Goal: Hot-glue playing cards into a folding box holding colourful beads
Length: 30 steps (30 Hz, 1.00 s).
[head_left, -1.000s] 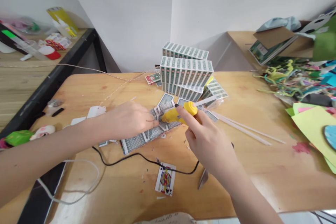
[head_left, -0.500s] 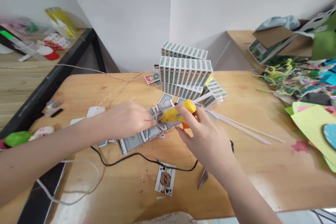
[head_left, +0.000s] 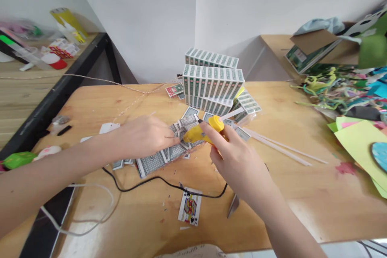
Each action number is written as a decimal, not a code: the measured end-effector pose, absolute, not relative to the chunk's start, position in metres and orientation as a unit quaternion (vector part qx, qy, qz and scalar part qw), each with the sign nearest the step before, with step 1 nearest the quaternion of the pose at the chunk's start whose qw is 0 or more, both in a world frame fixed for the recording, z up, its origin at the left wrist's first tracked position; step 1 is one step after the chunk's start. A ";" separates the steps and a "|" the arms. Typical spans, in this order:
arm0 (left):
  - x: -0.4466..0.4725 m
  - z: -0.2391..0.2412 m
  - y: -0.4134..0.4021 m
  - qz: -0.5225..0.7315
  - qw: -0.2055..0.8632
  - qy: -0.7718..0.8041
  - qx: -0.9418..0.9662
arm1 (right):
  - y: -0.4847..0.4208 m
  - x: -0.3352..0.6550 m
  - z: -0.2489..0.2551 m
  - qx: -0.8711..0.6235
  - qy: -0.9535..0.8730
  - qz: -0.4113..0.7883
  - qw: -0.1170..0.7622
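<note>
A yellow hot glue gun [head_left: 195, 133] with a white glue stick [head_left: 232, 113] in its back end is gripped in my right hand [head_left: 238, 153]. Its nozzle meets a piece built from playing cards [head_left: 157, 163], with patterned backs and folded strips on top. My left hand [head_left: 151, 137] is closed at the upper middle of this piece, fingertips beside the nozzle; what lies right under them is hidden. From the gun's side a black cord [head_left: 169, 182] loops across the table.
Behind stand stacked card boxes [head_left: 211, 82]. Loose glue sticks [head_left: 281, 148] lie right. A face-up card [head_left: 190, 206] and a blade [head_left: 233, 205] are nearer me. Coloured paper [head_left: 359, 149] and pipe cleaners [head_left: 323, 88] crowd the right edge; a white cable [head_left: 111, 203] curves at left.
The glue gun has shifted slightly left and its rear sits a touch lower. My right thumb has tucked in closer to the handle. My left hand stays at the card piece.
</note>
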<state>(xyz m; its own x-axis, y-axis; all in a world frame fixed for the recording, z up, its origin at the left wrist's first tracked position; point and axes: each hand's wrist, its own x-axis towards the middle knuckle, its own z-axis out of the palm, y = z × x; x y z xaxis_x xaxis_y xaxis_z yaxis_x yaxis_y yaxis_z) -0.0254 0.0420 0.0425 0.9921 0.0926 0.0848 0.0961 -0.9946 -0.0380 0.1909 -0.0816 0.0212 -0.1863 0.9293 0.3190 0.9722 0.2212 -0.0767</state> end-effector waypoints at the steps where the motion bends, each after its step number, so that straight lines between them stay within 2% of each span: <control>1: -0.025 0.042 0.042 -0.041 0.017 -0.045 -0.998 | -0.081 0.191 0.023 -0.617 -0.769 -0.070 0.152; 22: -0.027 0.041 0.044 0.006 0.014 -0.025 -1.000 | -0.078 0.188 0.027 -0.612 -0.773 -0.059 0.157; 30: -0.028 0.040 0.044 0.009 0.018 -0.024 -1.000 | -0.075 0.191 0.031 -0.613 -0.776 -0.011 0.147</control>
<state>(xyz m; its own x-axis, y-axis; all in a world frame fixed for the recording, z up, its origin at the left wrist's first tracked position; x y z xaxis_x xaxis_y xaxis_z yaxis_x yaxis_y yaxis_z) -0.0282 0.0435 0.0403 0.9987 0.0482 -0.0178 0.0475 -0.9982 -0.0362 0.1910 -0.0752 0.0309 -0.2047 0.9487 0.2410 0.9550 0.2476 -0.1634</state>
